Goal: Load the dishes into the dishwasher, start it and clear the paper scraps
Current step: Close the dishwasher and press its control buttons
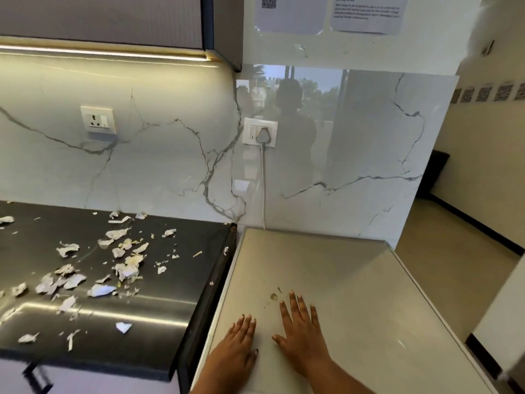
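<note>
Both of my hands lie flat, fingers straight, on the grey top of the dishwasher (355,280). My left hand (235,346) rests near its front left edge. My right hand (301,334) rests just to the right of it, fingers spread. Several torn white paper scraps (125,263) are strewn over the black counter (176,314) to the left. No dishes are in view, and the dishwasher's door and controls are hidden below the frame.
A grey plug and cable (263,155) run from a wall socket down behind the dishwasher. A second socket (98,120) sits on the marble backsplash at left. A cabinet handle (37,376) shows under the counter. Tiled floor (443,274) lies to the right.
</note>
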